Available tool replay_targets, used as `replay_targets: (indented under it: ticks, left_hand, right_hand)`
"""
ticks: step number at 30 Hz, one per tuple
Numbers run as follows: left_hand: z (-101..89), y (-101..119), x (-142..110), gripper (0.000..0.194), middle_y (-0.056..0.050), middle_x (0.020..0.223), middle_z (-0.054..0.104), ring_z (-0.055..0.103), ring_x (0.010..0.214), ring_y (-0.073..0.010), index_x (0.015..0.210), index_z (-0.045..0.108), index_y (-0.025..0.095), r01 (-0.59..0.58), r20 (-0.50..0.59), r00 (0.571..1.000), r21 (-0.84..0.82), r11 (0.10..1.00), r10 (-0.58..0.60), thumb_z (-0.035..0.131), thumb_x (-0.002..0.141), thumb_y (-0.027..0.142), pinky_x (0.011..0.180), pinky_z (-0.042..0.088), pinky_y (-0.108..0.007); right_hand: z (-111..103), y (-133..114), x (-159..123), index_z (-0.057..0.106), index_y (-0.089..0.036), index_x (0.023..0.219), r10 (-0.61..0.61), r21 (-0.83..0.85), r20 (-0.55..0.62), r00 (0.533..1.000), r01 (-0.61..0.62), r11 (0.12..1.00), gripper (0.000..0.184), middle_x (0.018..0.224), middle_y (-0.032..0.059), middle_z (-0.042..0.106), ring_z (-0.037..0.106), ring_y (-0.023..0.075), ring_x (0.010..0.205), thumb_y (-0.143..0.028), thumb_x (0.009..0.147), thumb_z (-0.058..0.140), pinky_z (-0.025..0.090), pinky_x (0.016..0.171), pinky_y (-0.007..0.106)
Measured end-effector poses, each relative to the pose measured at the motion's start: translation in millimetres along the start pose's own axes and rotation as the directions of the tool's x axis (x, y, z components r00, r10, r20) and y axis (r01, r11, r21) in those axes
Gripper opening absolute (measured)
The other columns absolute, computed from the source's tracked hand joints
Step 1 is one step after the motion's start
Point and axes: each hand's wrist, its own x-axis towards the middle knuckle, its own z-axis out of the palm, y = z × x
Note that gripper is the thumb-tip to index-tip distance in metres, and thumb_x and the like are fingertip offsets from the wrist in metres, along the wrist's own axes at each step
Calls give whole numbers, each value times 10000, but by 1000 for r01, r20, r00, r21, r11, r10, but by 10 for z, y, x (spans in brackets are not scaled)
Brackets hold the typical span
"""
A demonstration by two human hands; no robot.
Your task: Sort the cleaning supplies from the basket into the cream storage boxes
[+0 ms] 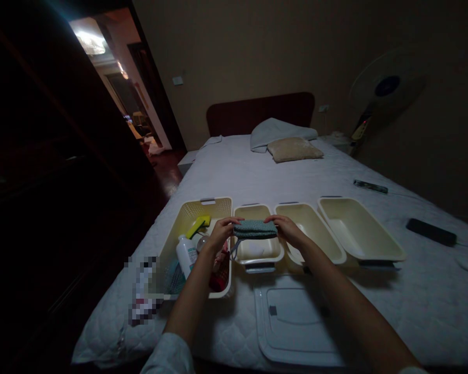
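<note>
A folded grey-green cloth (255, 229) with a hanging loop is stretched between my two hands. My left hand (221, 234) pinches its left end, and my right hand (287, 229) grips its right end. Beneath the cloth stands a small cream bin (257, 256), partly covered by it. Left of that, a larger perforated basket (182, 214) holds a white bottle (186, 254), a yellow-green item (198, 225), a rounded clear item and some red things. My left forearm hides part of the basket's contents.
Two more cream bins, a middle one (329, 244) and a right one (368, 234), stand in the row. A pale lid (292, 343) lies in front on the quilted bed (234, 171). A dark oblong object (431, 232), a remote-like item (370, 186) and a beige pillow (295, 149) lie farther off.
</note>
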Motion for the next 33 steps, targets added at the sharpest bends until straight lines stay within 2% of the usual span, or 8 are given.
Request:
replay_targets:
  ticks: [5, 8, 10, 14, 20, 24, 29, 33]
  left_hand:
    - [4, -44, 25, 188, -96, 1019, 624, 574, 887, -198, 725, 664, 137, -68, 36, 997, 162, 984, 63, 632, 634, 299, 692, 460, -276]
    - [29, -108, 49, 552, -101, 1107, 578, 579, 872, -183, 1080, 570, 174, -53, 17, 999, 223, 973, 50, 726, 560, 273, 694, 472, -284]
    - [32, -151, 58, 698, -99, 1088, 581, 581, 864, -175, 1182, 486, 187, -36, 58, 998, 238, 971, 23, 749, 538, 253, 700, 478, -289]
    - [-11, -208, 78, 432, -52, 878, 623, 579, 794, -157, 967, 594, 136, -81, 161, 987, 359, 930, 24, 722, 582, 283, 701, 473, -279]
    - [-70, -272, 145, 388, -30, 845, 586, 545, 703, -125, 939, 571, 139, -149, -83, 973, 485, 862, 215, 695, 602, 287, 577, 445, -222]
    - [-82, -293, 162, 317, -25, 819, 592, 534, 674, -120, 901, 589, 144, -188, -51, 964, 560, 807, 261, 671, 628, 283, 582, 439, -228]
    - [-141, -306, 259, 291, -23, 822, 596, 545, 698, -126, 900, 587, 151, -202, -19, 963, 605, 770, 268, 659, 636, 252, 614, 449, -240]
    - [-189, -378, 379, 284, -28, 828, 603, 555, 699, -127, 895, 586, 156, -220, 5, 961, 616, 756, 275, 659, 635, 240, 620, 456, -250]
  right_hand:
    - [41, -51, -70, 558, -168, 856, -126, -213, 12, 992, 125, 969, 271, 810, 8, 540, 520, 124, 701, -377, 686, 530, 419, 575, 225]
    - [94, -91, -100, 500, -177, 982, -247, -336, 8, 969, 235, 912, 435, 893, 17, 528, 516, 135, 746, -360, 612, 641, 438, 629, 254]
    - [121, -105, -97, 441, -182, 1085, -269, -322, -10, 963, 251, 913, 559, 920, 31, 529, 529, 147, 770, -339, 595, 660, 451, 651, 276]
    - [127, -77, -50, 449, -168, 1073, -262, -277, -36, 965, 242, 930, 552, 886, 39, 563, 558, 159, 791, -306, 586, 670, 463, 698, 300]
    - [82, 115, 60, 491, -162, 884, -249, -329, -46, 967, 221, 918, 355, 751, 8, 571, 564, 150, 691, -318, 601, 640, 470, 628, 284]
    - [69, 219, 172, 517, -170, 908, -361, -527, -125, 924, 247, 814, 307, 730, -4, 558, 545, 149, 677, -300, 638, 587, 451, 604, 269]
    - [134, 187, 254, 528, -177, 933, -474, -697, -135, 870, 257, 669, 263, 797, 18, 586, 553, 163, 732, -250, 680, 530, 437, 674, 285]
    - [189, 131, 286, 526, -180, 962, -494, -773, -192, 848, 179, 608, 262, 819, 29, 604, 560, 170, 753, -201, 702, 508, 425, 690, 280]
